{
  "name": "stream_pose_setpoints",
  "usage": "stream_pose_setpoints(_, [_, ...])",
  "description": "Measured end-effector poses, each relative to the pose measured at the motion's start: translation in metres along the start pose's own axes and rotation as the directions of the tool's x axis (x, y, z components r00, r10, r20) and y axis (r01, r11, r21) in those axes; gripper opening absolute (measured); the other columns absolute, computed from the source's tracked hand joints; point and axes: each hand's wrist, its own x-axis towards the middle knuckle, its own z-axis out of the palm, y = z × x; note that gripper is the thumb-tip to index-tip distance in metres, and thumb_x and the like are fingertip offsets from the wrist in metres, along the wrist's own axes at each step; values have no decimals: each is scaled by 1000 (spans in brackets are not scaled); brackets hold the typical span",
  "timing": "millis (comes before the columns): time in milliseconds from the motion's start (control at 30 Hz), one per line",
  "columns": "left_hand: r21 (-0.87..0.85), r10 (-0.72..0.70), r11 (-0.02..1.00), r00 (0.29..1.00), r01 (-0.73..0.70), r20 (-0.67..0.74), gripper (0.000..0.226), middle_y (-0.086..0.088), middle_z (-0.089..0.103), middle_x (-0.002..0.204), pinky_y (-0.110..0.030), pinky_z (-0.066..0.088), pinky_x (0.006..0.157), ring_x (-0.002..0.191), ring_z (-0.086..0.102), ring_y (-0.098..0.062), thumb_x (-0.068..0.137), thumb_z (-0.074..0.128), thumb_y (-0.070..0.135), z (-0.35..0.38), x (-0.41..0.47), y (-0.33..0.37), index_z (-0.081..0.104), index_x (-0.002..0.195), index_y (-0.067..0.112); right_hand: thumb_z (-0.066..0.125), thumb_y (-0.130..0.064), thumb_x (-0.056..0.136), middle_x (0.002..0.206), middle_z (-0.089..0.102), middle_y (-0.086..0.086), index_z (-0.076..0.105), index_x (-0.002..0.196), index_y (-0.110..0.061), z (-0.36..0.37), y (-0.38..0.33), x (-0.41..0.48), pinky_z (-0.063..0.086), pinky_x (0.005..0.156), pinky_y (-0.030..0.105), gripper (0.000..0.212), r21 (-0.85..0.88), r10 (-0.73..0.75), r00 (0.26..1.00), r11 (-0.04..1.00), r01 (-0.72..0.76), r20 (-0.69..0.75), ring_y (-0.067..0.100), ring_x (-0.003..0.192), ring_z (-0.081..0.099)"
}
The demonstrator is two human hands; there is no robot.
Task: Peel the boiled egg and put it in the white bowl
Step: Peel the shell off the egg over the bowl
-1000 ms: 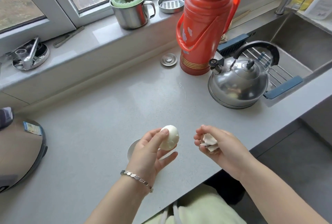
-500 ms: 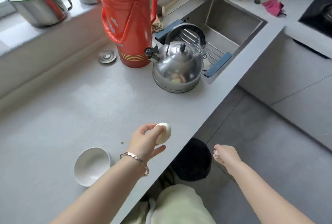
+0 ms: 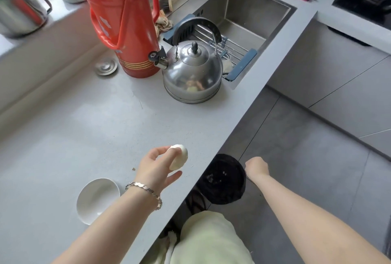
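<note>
The left hand point(image 3: 156, 168) holds the peeled egg point(image 3: 179, 157) above the grey counter point(image 3: 84, 126), near its front edge, thumb and fingers curled round it. A silver bracelet point(image 3: 146, 189) sits on that wrist. The white bowl point(image 3: 95, 200) stands on the counter just left of the forearm, apart from the egg. The right hand point(image 3: 257, 167) hangs off the counter over the black bin point(image 3: 222, 181) on the floor, fingers turned down; I cannot tell whether it holds anything. Further back stand 1 steel kettle point(image 3: 192, 73) and 1 red thermos point(image 3: 124, 20).
</note>
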Motion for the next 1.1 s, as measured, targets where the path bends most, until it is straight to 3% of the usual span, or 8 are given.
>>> stream_pose_setpoints(67, [-2, 0, 1000, 1000, 0, 3, 8, -8, 58, 95, -29, 53, 66, 84, 60, -18, 81, 63, 17, 2, 0, 0, 58, 88, 16, 42, 9, 79, 57, 40, 8, 40, 46, -11, -1, -1, -3, 31, 48, 25, 38, -33, -41, 999, 999, 40, -27, 23, 59, 43])
stream_pose_setpoints(167, [-7, 1, 1000, 1000, -1, 3, 7, -8, 58, 95, -29, 53, 67, 84, 60, -18, 81, 63, 17, 4, 1, 1, 58, 87, 17, 58, -9, 84, 75, 58, 11, 64, 66, -10, 0, -2, -3, 40, 62, 26, 19, -83, -91, 995, 992, 94, 44, 29, 75, 55])
stream_pose_setpoints(300, [-4, -2, 1000, 1000, 2, 2, 8, -9, 58, 97, -30, 53, 68, 85, 60, -18, 81, 64, 17, 5, 1, 1, 58, 88, 17, 39, -7, 88, 66, 47, 2, 48, 54, -23, 0, 2, 0, 32, 68, 34, 38, -107, -130, 985, 984, 142, 115, 29, 80, 44])
stream_pose_setpoints(433, [3, -5, 1000, 1000, 5, 0, 9, -10, 58, 101, -29, 53, 67, 86, 60, -19, 81, 64, 17, 5, 3, -1, 59, 89, 17, 37, -2, 89, 117, 60, 14, 61, 114, -6, -1, 3, -2, 45, 90, 34, 35, -58, -162, 982, 984, 168, 92, 33, 107, 57])
stream_pose_setpoints(567, [4, -5, 1000, 1000, 5, 4, 10, -12, 59, 103, -29, 53, 66, 86, 61, -19, 81, 64, 18, 6, 3, -2, 59, 90, 17, 47, 5, 81, 89, 66, 22, 66, 93, 6, -1, 5, 0, 55, 80, 45, 22, 34, -137, 990, 990, 136, 33, 37, 80, 64])
stream_pose_setpoints(700, [10, -10, 1000, 1000, 10, 5, 16, -13, 59, 106, -29, 53, 66, 88, 61, -21, 80, 64, 19, 6, 2, -3, 60, 95, 15, 59, -10, 85, 76, 64, 13, 64, 73, -4, -4, 4, -6, 52, 61, 31, 14, -207, -225, 971, 949, 238, 84, 29, 62, 61])
stream_pose_setpoints(900, [-20, -26, 999, 999, 26, 22, 13, -12, 58, 103, -29, 53, 66, 87, 61, -21, 82, 63, 18, 4, 1, 0, 59, 93, 14, 35, -7, 90, 113, 62, 11, 59, 111, -14, -3, 7, -5, 40, 100, 44, 33, -262, -275, 943, 911, 318, 186, 30, 105, 56])
stream_pose_setpoints(1100, [-53, -62, 997, 997, 65, 50, 15, -18, 59, 111, -33, 59, 66, 90, 65, -27, 83, 62, 18, 1, -2, 3, 59, 96, 11, 35, 1, 78, 87, 66, 11, 64, 70, -9, -10, -1, -9, 51, 71, 33, 32, -281, -283, 953, 910, 303, 113, 30, 80, 61])
